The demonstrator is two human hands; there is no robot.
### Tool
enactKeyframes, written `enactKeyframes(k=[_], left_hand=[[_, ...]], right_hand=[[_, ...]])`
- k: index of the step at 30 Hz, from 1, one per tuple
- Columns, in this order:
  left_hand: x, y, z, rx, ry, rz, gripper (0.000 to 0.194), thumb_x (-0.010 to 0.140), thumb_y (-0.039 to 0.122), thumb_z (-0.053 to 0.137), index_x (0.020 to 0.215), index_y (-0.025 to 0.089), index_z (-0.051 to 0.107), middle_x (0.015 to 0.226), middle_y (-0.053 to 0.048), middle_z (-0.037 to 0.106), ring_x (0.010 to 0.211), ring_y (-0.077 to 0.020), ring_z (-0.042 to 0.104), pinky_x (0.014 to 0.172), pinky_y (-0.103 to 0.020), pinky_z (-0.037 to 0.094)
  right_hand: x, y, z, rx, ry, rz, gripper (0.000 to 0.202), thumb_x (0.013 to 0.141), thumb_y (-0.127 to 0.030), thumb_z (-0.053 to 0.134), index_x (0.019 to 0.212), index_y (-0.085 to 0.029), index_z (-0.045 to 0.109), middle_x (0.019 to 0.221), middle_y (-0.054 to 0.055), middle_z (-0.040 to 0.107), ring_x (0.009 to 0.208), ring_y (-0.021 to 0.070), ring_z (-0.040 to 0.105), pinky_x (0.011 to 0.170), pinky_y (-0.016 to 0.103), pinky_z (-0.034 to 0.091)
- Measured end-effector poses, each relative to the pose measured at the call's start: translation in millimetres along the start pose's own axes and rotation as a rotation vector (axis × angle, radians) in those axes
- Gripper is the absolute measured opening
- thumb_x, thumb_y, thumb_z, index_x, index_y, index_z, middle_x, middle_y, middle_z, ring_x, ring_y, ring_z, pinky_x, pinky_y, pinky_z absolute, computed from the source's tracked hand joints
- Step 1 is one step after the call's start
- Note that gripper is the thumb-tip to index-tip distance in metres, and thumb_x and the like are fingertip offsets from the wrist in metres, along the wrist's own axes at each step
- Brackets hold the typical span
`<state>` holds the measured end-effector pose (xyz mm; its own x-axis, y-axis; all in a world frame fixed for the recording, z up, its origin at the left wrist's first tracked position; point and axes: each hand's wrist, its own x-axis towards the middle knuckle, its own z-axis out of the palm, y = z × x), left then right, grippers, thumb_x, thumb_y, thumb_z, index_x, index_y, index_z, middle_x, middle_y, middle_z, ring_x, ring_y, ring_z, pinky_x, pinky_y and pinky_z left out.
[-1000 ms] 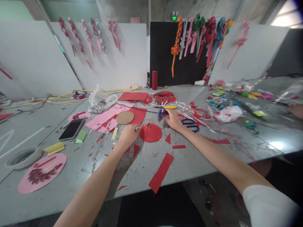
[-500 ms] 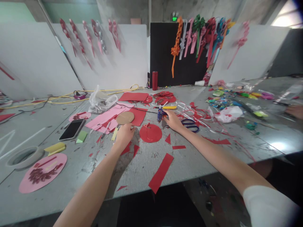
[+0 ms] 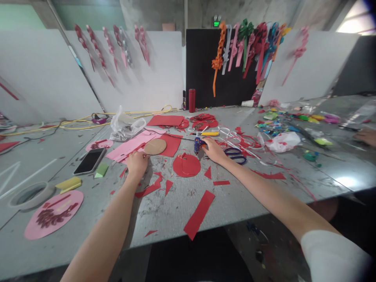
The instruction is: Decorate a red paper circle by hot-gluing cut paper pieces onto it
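My right hand (image 3: 214,149) is wrapped round a blue glue gun (image 3: 197,144), its nozzle pointing down just beyond a red paper circle (image 3: 187,166) with a thin cord on it. My left hand (image 3: 137,163) is closed at the near left edge of a round tan disc (image 3: 155,147); what its fingers hold, if anything, is too small to make out. Under and behind the disc lie pink sheets (image 3: 123,149) and a red sheet (image 3: 173,145). Blue-handled scissors (image 3: 236,154) rest beside my right wrist.
A phone (image 3: 89,161), tape roll (image 3: 31,195) and pink oval (image 3: 54,214) lie left. Red scraps (image 3: 199,214) are in front. Ribbons and a white bag (image 3: 283,141) lie right, and a red bottle (image 3: 192,100) stands behind. Another person's hand (image 3: 366,137) is far right.
My left hand has moved left, from the disc's near edge to its left side, uncovering red scraps. The glue gun has shifted slightly left and turned more upright.
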<state>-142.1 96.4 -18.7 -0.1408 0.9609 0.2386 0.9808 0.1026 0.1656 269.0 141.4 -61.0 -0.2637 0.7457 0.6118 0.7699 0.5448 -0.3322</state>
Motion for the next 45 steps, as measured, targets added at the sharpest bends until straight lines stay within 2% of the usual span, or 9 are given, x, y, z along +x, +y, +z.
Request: enactKeyframes(k=[6, 13, 20, 23, 28, 32, 36, 39, 45], left_hand=[[2.2, -0.7, 5.4, 0.013, 0.104, 0.043, 0.038, 0.1, 0.031, 0.046, 0.11, 0.019, 0.081, 0.117, -0.015, 0.075, 0.112, -0.0332, 0.063, 0.091, -0.04, 0.051], [6.8, -1.0, 11.8, -0.055, 0.173, 0.081, 0.035, 0.1, 0.027, 0.044, 0.108, 0.016, 0.077, 0.117, -0.019, 0.072, 0.114, -0.0353, 0.059, 0.095, -0.043, 0.048], [2.1, 11.9, 6.2, -0.305, 0.23, 0.15, 0.026, 0.098, 0.017, 0.045, 0.108, 0.017, 0.07, 0.107, -0.014, 0.075, 0.108, -0.0331, 0.063, 0.091, -0.042, 0.049], [-8.1, 29.5, -0.8, -0.439, 0.253, 0.23, 0.022, 0.1, 0.019, 0.045, 0.103, 0.019, 0.067, 0.1, -0.011, 0.075, 0.103, -0.0292, 0.066, 0.09, -0.039, 0.05], [-29.4, 61.5, -8.2, -0.529, 0.306, 0.442, 0.019, 0.103, 0.024, 0.049, 0.1, 0.021, 0.067, 0.103, -0.01, 0.073, 0.109, -0.0278, 0.064, 0.092, -0.037, 0.05], [-44.2, 81.7, -7.6, -0.641, 0.205, 0.556, 0.015, 0.103, 0.027, 0.055, 0.099, 0.022, 0.069, 0.094, -0.006, 0.073, 0.093, -0.0228, 0.066, 0.084, -0.032, 0.05], [-56.8, 97.9, -5.3, -0.807, 0.094, 0.618, 0.015, 0.102, 0.031, 0.059, 0.102, 0.022, 0.07, 0.093, -0.005, 0.076, 0.083, -0.0185, 0.068, 0.079, -0.029, 0.05], [-63.3, 105.7, -3.1, -0.908, 0.034, 0.627, 0.018, 0.103, 0.036, 0.058, 0.106, 0.022, 0.067, 0.095, -0.005, 0.078, 0.082, -0.0175, 0.071, 0.078, -0.029, 0.052], [-69.0, 111.4, -1.0, -1.036, 0.001, 0.568, 0.023, 0.1, 0.044, 0.063, 0.107, 0.023, 0.062, 0.088, -0.002, 0.077, 0.081, -0.0179, 0.073, 0.076, -0.028, 0.054]], right_hand=[[0.9, 4.9, 4.3, -0.062, -0.016, 0.028, 0.043, 0.099, -0.023, 0.061, 0.141, -0.017, 0.062, 0.14, 0.016, 0.064, 0.143, 0.0318, 0.051, 0.123, 0.053, 0.04], [7.8, 8.5, -1.6, -0.116, -0.03, 0.066, 0.042, 0.098, -0.022, 0.059, 0.139, -0.016, 0.067, 0.136, 0.016, 0.067, 0.132, 0.0307, 0.058, 0.119, 0.048, 0.044], [3.9, 7.4, -13.5, -0.212, -0.081, 0.016, 0.056, 0.082, -0.008, 0.058, 0.136, -0.014, 0.069, 0.149, 0.017, 0.06, 0.142, 0.0341, 0.049, 0.12, 0.053, 0.039], [2.1, -9.0, -29.0, -0.236, -0.07, -0.045, 0.058, 0.079, -0.005, 0.056, 0.134, -0.015, 0.069, 0.151, 0.016, 0.058, 0.145, 0.0366, 0.044, 0.12, 0.058, 0.034], [0.4, -58.1, -47.0, -0.097, 0.003, -0.169, 0.038, 0.103, -0.015, 0.044, 0.132, -0.021, 0.068, 0.134, 0.011, 0.07, 0.128, 0.0286, 0.059, 0.115, 0.052, 0.036], [-6.2, -95.4, -41.3, -0.016, -0.039, -0.292, 0.03, 0.111, -0.033, 0.048, 0.132, -0.022, 0.066, 0.127, 0.011, 0.073, 0.121, 0.0267, 0.062, 0.11, 0.048, 0.04], [-15.4, -115.1, -29.2, 0.084, -0.096, -0.399, 0.035, 0.11, -0.041, 0.051, 0.137, -0.02, 0.064, 0.128, 0.012, 0.073, 0.121, 0.0258, 0.064, 0.108, 0.046, 0.044], [-21.0, -120.5, -23.4, 0.18, -0.097, -0.391, 0.035, 0.109, -0.043, 0.053, 0.131, -0.021, 0.068, 0.123, 0.012, 0.075, 0.114, 0.0251, 0.067, 0.103, 0.044, 0.049], [-24.6, -128.6, -24.1, 0.371, -0.033, -0.239, 0.027, 0.107, -0.043, 0.058, 0.116, -0.024, 0.077, 0.105, 0.006, 0.079, 0.096, 0.0204, 0.071, 0.092, 0.036, 0.054]])
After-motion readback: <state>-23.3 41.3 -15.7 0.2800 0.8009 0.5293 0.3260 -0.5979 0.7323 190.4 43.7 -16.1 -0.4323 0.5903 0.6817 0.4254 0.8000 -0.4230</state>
